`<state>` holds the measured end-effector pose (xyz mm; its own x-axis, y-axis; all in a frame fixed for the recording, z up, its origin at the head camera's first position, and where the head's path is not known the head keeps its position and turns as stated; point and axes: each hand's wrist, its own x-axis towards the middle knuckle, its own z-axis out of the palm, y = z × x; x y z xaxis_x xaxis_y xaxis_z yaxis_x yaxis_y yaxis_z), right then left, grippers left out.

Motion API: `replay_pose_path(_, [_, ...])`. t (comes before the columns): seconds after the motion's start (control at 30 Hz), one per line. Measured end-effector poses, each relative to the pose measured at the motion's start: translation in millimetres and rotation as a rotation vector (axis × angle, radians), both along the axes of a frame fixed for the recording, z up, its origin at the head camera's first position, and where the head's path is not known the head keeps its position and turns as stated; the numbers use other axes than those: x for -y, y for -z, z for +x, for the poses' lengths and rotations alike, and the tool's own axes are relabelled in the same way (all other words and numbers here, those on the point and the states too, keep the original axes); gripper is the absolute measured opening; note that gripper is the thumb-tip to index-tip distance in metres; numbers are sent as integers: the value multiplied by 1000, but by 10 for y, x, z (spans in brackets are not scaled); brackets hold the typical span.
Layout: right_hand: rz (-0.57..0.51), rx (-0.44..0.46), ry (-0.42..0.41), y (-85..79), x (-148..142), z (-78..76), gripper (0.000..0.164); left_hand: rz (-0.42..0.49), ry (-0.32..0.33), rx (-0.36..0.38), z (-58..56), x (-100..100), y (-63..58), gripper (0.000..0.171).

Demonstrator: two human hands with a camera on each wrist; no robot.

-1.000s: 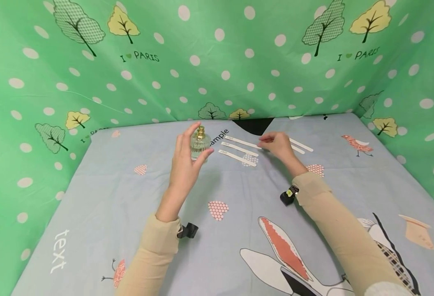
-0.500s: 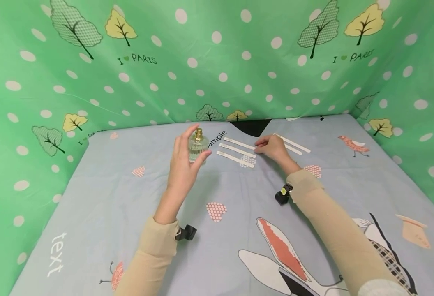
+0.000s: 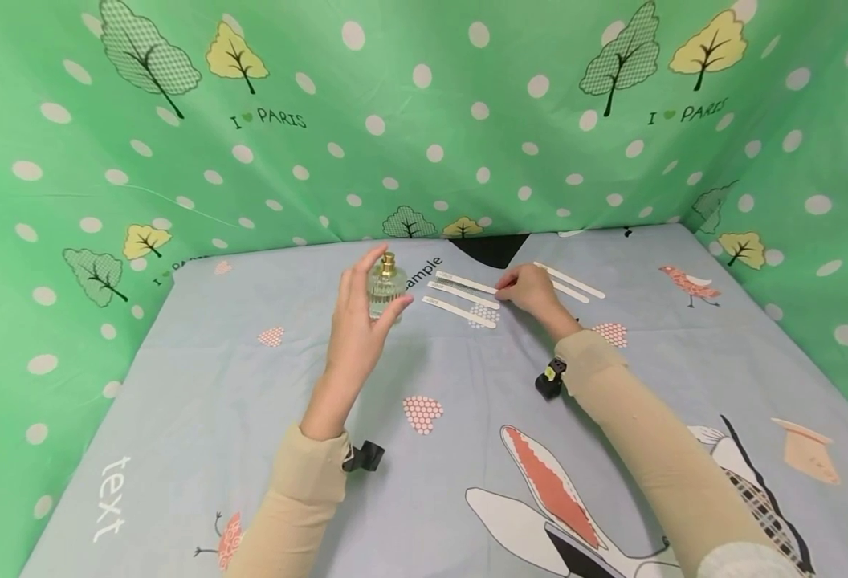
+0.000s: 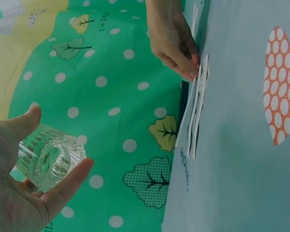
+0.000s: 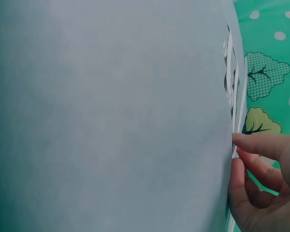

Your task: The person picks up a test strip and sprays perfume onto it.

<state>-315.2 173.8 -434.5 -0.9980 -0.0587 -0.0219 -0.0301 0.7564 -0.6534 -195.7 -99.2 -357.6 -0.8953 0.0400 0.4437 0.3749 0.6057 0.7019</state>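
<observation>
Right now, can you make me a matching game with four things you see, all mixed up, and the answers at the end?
Things:
1. sprayer top
2. glass bottle
3. hanging cloth
4. right hand

Clues:
A. held by the left hand
B. green with pale dots
C. pinching the end of a white strip
D. gold

Pairs: 1-D, 2-A, 3-B, 4-C.

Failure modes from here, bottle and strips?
1. The left hand holds the glass bottle off the sheet between thumb and fingers, so it might slip and drop.
2. The right hand pinches the end of one white strip; the neighboring strip lies close alongside and could get nudged out of place.
</observation>
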Motion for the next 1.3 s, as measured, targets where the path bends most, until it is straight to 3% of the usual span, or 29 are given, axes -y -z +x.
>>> replay_pose_path(0.47, [-83, -53, 49, -67, -58, 18, 18, -4, 6, 10, 0, -17, -6, 71])
replay_pose_path(1.3, [-110, -215, -17, -471, -14, 244, 16, -15, 0, 30, 17, -8, -36, 67])
